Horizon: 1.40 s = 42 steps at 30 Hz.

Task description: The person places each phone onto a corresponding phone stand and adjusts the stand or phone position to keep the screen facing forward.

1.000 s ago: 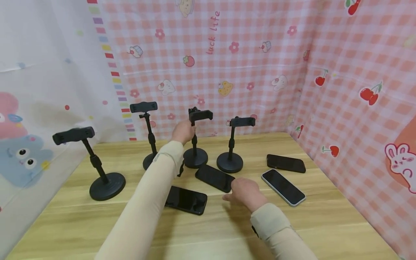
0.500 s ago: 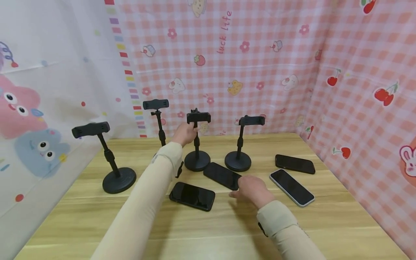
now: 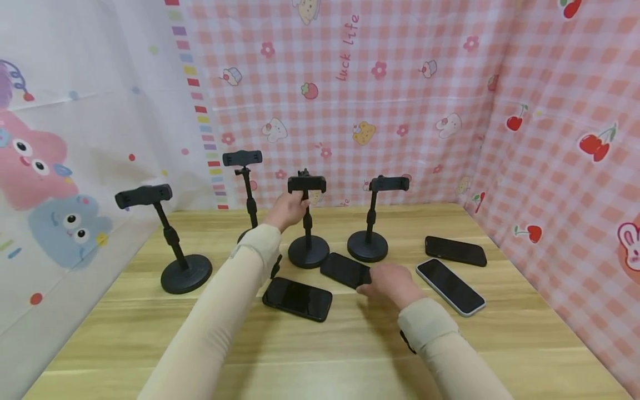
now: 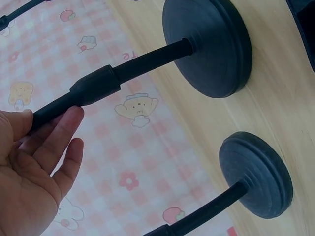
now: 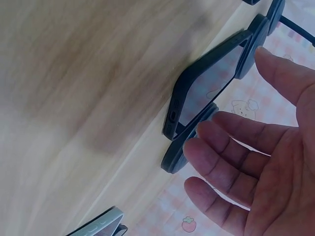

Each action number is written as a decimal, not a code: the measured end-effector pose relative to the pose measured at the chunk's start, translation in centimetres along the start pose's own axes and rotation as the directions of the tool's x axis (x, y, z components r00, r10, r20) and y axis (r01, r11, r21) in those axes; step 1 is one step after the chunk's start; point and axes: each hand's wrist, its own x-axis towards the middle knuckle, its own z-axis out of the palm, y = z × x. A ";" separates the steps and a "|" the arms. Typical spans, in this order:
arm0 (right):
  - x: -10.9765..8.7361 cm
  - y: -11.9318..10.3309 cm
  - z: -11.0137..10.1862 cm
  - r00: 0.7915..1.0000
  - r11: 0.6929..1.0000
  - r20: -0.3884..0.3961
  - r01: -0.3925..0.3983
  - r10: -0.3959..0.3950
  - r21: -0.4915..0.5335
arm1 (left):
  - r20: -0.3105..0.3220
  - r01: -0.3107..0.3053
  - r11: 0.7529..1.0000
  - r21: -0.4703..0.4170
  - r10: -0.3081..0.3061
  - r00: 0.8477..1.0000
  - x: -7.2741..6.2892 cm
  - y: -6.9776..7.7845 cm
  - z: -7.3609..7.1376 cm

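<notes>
My left hand (image 3: 287, 209) grips the upper pole of a black phone stand (image 3: 308, 253), just below its clamp. In the left wrist view, the thumb and fingers pinch this pole (image 4: 93, 86) above its thick collar, and the round base is on the table. A black phone (image 3: 345, 270) lies face up in front of that base. My right hand (image 3: 392, 283) hovers at the phone's right end, covering its corner. The right wrist view shows this hand (image 5: 266, 162) with relaxed fingers and nothing between them, close to the phone (image 5: 194, 73).
Other black stands rise at the far left (image 3: 186, 274), behind my left forearm (image 3: 242, 158), and right of centre (image 3: 367, 246). Another black phone (image 3: 297, 299) lies near my left sleeve. To the right lie a white-edged phone (image 3: 451, 287) and a black one (image 3: 455, 251). Patterned cloth (image 3: 320, 111) hangs behind.
The gripped stand has turned so its clamp faces more to the front, and its base has come closer to the phone. The head view has swung left. My right hand stays beside the phone.
</notes>
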 end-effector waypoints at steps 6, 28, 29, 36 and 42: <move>1.0 -0.1 -0.2 0.999 1.000 0.028 -0.017 0.017 0.012 | -0.029 -0.003 1.000 0.001 0.003 1.000 -0.6 -0.1 0.0; 3.5 0.1 1.5 0.999 0.998 0.029 0.024 -0.022 -0.060 | -0.164 -0.096 0.994 -0.051 0.086 0.983 -1.5 -0.6 1.1; 3.6 0.0 1.7 0.999 0.997 0.030 0.029 -0.027 -0.065 | -0.164 -0.094 0.994 -0.052 0.085 0.983 -1.5 -0.7 1.2; 4.2 -0.1 2.6 1.000 0.998 0.027 0.017 -0.015 -0.064 | -0.177 -0.096 0.994 -0.059 0.085 0.981 -1.5 -0.7 1.4; 4.3 0.1 2.8 0.998 0.999 0.057 -0.012 0.014 -0.037 | -0.190 -0.094 0.992 -0.082 0.077 0.979 -1.5 -0.5 1.4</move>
